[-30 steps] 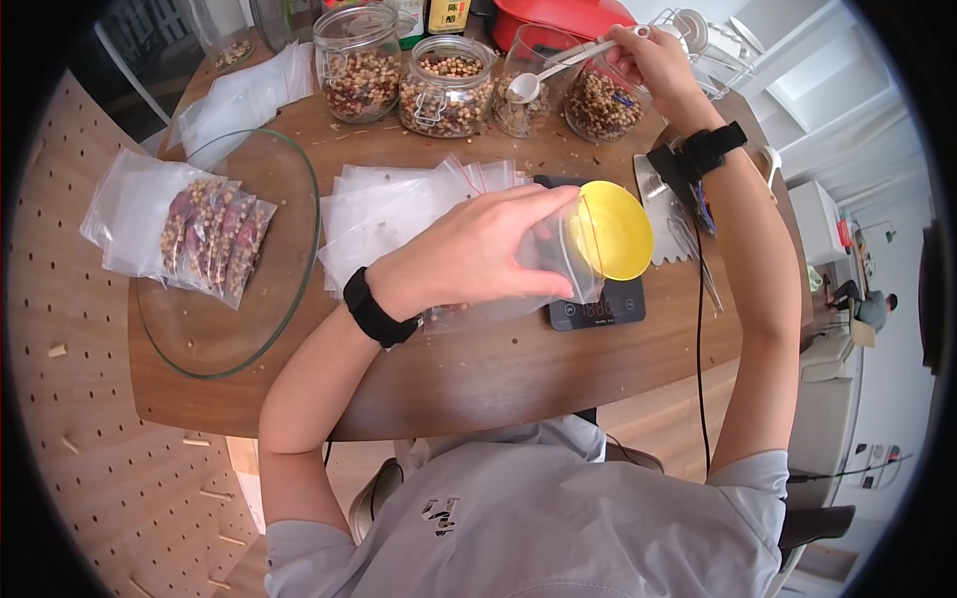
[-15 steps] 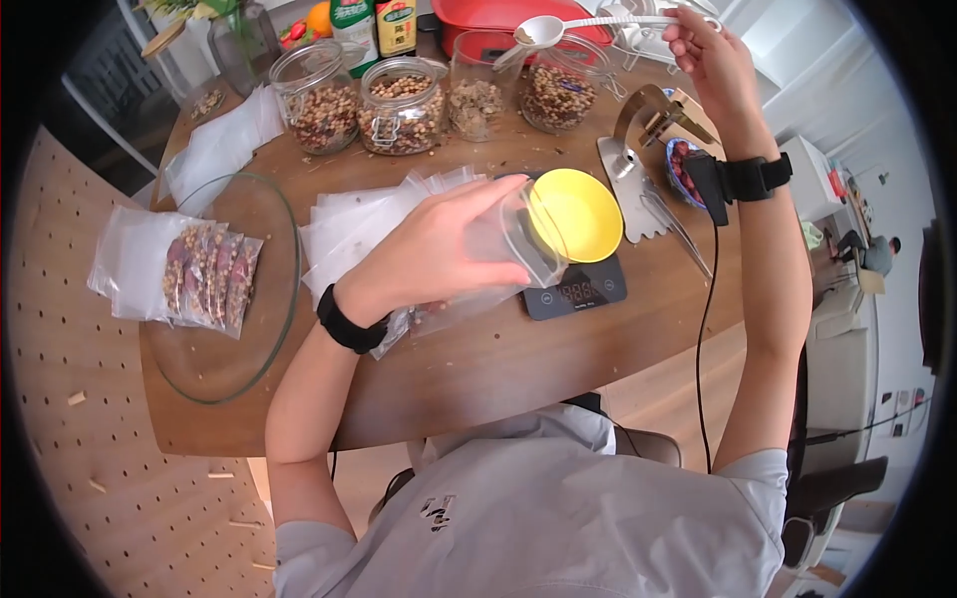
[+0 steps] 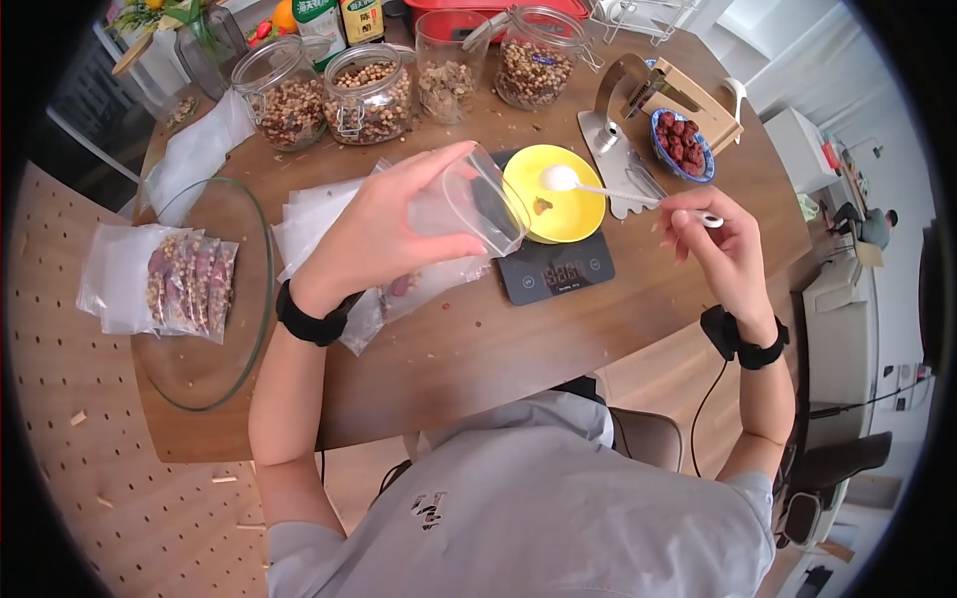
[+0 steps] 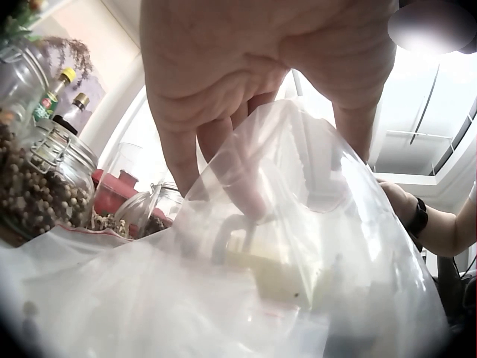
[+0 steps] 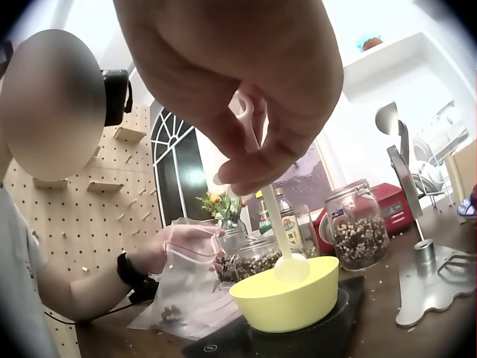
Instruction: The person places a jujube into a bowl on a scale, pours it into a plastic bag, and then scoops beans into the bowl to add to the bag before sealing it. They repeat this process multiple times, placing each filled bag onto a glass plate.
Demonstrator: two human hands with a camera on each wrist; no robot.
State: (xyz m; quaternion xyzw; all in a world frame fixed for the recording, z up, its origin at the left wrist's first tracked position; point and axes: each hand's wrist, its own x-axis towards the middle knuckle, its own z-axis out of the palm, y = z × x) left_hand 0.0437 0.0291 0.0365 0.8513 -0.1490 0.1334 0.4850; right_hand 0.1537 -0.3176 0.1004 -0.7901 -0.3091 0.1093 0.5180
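Observation:
My right hand (image 3: 720, 244) pinches the handle of a white long-handled spoon (image 3: 560, 178). The spoon's head is inside a yellow bowl (image 3: 579, 224), where a small brown clump (image 3: 541, 205) lies at the bottom. Under the bowl is a black digital scale (image 3: 558, 289) with its display partly visible. My left hand (image 3: 374, 231) grips a clear zip bag (image 5: 182, 280) by its mouth, fingers and thumb spread around the opening, just left of the bowl. In the left wrist view the bag's plastic (image 4: 350, 261) covers much of the picture, with fingertips showing through.
Glass jars (image 3: 369, 105) of mixed beans and a clear cup (image 3: 446, 90) of pale pieces line the back. On the left, filled bags (image 3: 194, 284) overlap a glass dish (image 3: 261, 329). A bowl of red dates (image 3: 683, 145) and a metal stand (image 3: 605, 135) sit right.
My right hand has brought the spoon from the jars at the back down into the yellow bowl. My left hand keeps hold of the zip bag beside the bowl. The head view has shifted.

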